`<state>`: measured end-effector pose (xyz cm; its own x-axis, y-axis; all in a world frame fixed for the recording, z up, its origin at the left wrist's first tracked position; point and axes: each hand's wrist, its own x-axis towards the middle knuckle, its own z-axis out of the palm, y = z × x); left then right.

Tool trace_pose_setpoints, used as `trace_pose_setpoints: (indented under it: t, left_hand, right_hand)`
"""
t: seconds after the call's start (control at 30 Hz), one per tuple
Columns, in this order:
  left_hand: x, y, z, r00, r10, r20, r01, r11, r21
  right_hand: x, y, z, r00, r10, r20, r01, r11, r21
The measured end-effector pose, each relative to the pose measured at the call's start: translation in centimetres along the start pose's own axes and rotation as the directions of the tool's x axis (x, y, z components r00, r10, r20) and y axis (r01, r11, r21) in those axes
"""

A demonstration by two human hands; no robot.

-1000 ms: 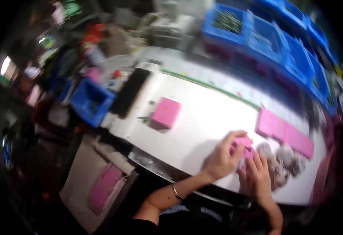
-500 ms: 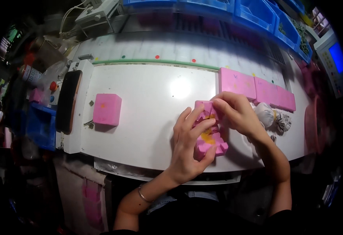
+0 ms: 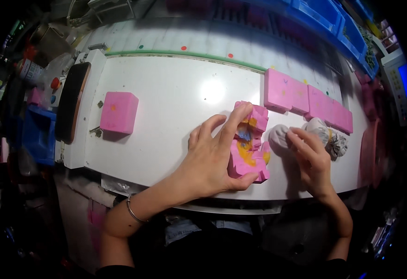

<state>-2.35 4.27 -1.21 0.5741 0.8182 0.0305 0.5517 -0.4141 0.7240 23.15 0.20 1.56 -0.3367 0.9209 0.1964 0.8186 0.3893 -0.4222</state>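
My left hand (image 3: 208,160) is wrapped round an open pink block mould (image 3: 252,162), thumb at its near end and fingers at its far end. The mould looks like soft rubber. Its jagged hollow carries yellow stains and a bluish patch in the middle. Just right of it, my right hand (image 3: 312,160) pinches a small rounded whitish cloth pouch (image 3: 279,136) held over the white tabletop. Close behind that hand lies a second grey-white cloth bundle (image 3: 337,144), tied with a yellowish band.
Several pink blocks (image 3: 282,90) stand in a row at the right back. One pink block (image 3: 120,111) sits at the left beside a dark phone (image 3: 73,102). A green strip (image 3: 166,55) borders the tabletop. Blue bins (image 3: 319,18) are behind, and a device with a blue screen (image 3: 405,79) is far right.
My right hand has left the mould and moved right, now holding the cloth pouch. The mould's hollow shows more fully, with my left hand still round it. The view has shifted slightly.
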Motion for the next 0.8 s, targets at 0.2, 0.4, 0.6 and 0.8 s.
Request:
trace_pose_setpoints:
  t: [0.2, 0.4, 0.6, 0.8]
  left_hand:
    - [0.5, -0.3, -0.8, 0.999, 0.006, 0.046, -0.010, 0.997, 0.080]
    - [0.6, -0.6, -0.5, 0.999, 0.049, -0.007, -0.048, 0.995, 0.084]
    - [0.6, -0.3, -0.3, 0.999, 0.046, -0.002, -0.046, 0.999, 0.002]
    - [0.3, -0.2, 0.3, 0.998, 0.065, -0.018, -0.067, 0.987, -0.149]
  right_hand:
    - [3.8, -3.2, 0.4, 0.840, -0.493, -0.226, 0.400, 0.845, -0.355]
    - [5.6, -3.1, 0.9, 0.859, -0.495, 0.132, 0.510, 0.803, -0.309]
    - [5.5, -3.3, 0.9, 0.839, -0.520, 0.160, 0.541, 0.769, -0.341]
    - [5.5, -3.9, -1.7, 0.880, -0.460, 0.113, 0.474, 0.843, -0.255]
